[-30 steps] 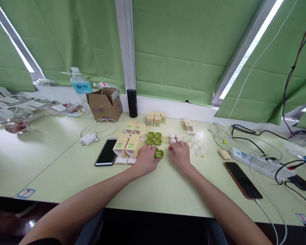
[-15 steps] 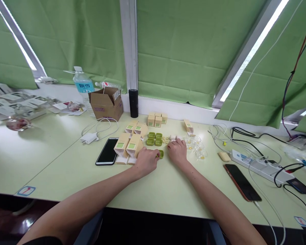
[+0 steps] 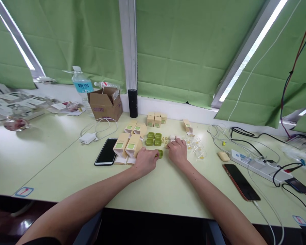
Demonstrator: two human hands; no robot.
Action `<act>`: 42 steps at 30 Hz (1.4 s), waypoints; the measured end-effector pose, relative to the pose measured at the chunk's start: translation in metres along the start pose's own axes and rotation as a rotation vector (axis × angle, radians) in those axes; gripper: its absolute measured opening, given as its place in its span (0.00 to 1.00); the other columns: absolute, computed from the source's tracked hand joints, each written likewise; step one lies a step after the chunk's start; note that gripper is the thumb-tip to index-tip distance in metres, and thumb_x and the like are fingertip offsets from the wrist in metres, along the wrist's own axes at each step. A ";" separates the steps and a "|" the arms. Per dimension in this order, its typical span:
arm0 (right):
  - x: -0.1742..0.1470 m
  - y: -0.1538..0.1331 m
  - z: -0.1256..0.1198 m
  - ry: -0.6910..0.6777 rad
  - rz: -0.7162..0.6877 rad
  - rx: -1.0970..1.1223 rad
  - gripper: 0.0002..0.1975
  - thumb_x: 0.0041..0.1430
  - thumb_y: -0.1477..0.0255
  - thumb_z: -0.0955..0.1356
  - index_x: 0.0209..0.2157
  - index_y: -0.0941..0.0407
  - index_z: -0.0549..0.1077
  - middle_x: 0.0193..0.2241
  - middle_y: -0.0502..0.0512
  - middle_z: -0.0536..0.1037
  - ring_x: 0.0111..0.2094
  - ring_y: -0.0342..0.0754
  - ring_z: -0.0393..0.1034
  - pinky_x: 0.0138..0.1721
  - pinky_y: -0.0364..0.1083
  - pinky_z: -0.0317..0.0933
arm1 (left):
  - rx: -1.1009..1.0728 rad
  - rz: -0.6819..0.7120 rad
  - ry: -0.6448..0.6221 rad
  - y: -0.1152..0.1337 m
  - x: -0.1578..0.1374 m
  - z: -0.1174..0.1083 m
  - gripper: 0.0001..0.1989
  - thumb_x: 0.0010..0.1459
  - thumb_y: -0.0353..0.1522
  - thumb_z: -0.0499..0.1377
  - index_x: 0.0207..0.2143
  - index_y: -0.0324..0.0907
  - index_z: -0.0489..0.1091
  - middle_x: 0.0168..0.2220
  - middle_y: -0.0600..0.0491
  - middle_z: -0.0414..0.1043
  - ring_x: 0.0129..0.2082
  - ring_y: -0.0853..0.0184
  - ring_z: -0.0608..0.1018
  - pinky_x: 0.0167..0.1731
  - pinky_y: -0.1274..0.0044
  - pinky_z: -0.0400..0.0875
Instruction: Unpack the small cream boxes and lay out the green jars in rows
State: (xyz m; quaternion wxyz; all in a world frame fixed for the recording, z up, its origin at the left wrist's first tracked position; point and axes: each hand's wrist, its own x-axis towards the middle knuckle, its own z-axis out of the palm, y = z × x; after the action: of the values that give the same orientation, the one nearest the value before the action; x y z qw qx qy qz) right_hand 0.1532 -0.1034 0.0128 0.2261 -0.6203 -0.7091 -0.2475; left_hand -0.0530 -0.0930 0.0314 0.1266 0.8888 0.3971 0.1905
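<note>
In the head view, I am taking the block of four green trays point(image 3: 157, 141) as the landmark. These four are already standing together, two by two. A fifth green tray point(image 3: 160, 154) is sitting apart from them, in front of the block and slightly to its right. The left hand point(image 3: 146, 160) is touching its left side; the fingertips are coming together there, but whether they are clamping the tray, I cannot tell.

Just to the right of the block, small yellow pieces point(image 3: 163, 138) are lying in short rows. Beyond these, pale pink blocks point(image 3: 172, 137) are showing only partly, because the right hand point(image 3: 177, 151) is covering them. Its fingers are bending close together near the yellow pieces; I cannot tell if they are pinching something. Further right of the block, transparent cups point(image 3: 200, 153) are standing in a loose group.

To the left of the block, two large beige cartons point(image 3: 134, 145) are lying with flaps opening toward the person. Behind the block, a cluster of small beige cartons point(image 3: 157, 121) is standing, and a single carton point(image 3: 187, 126) is lying behind and to the right.

In my judgement, the grouping by kind is looking mostly done; only the fifth tray and the single carton are staying outside their groups.
</note>
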 end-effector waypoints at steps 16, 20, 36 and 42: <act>-0.001 -0.004 0.008 -0.041 0.032 -0.056 0.11 0.59 0.79 0.68 0.25 0.56 0.79 0.26 0.57 0.80 0.37 0.52 0.62 0.39 0.51 0.43 | 0.049 -0.049 0.005 -0.005 0.008 0.000 0.08 0.66 0.30 0.56 0.37 0.46 0.76 0.32 0.54 0.82 0.34 0.60 0.81 0.45 0.67 0.65; 0.000 -0.006 0.001 -0.022 0.024 -0.049 0.10 0.59 0.78 0.68 0.25 0.56 0.79 0.25 0.57 0.79 0.37 0.52 0.62 0.39 0.51 0.44 | 0.046 -0.048 0.004 -0.006 0.011 0.002 0.08 0.66 0.30 0.56 0.37 0.45 0.75 0.33 0.54 0.82 0.34 0.60 0.81 0.45 0.67 0.65; -0.052 -0.053 -0.044 -0.312 -0.145 0.220 0.10 0.62 0.73 0.66 0.26 0.57 0.73 0.22 0.52 0.78 0.22 0.43 0.63 0.27 0.46 0.38 | -0.002 -0.036 0.045 -0.007 0.011 0.005 0.06 0.65 0.28 0.56 0.40 0.44 0.72 0.36 0.52 0.82 0.37 0.59 0.82 0.46 0.67 0.67; -0.046 -0.050 -0.048 -0.433 -0.102 0.290 0.09 0.65 0.71 0.66 0.30 0.56 0.74 0.26 0.53 0.80 0.24 0.43 0.66 0.28 0.45 0.40 | 0.000 -0.039 0.086 -0.006 0.007 0.005 0.04 0.65 0.28 0.56 0.38 0.45 0.69 0.29 0.54 0.79 0.32 0.59 0.80 0.44 0.68 0.67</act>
State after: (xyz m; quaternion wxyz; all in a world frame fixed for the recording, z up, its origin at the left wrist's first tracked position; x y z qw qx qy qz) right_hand 0.1105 -0.1744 0.0177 0.1427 -0.5834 -0.7994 -0.0160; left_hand -0.0509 -0.0838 0.0265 0.1132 0.8720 0.4192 0.2260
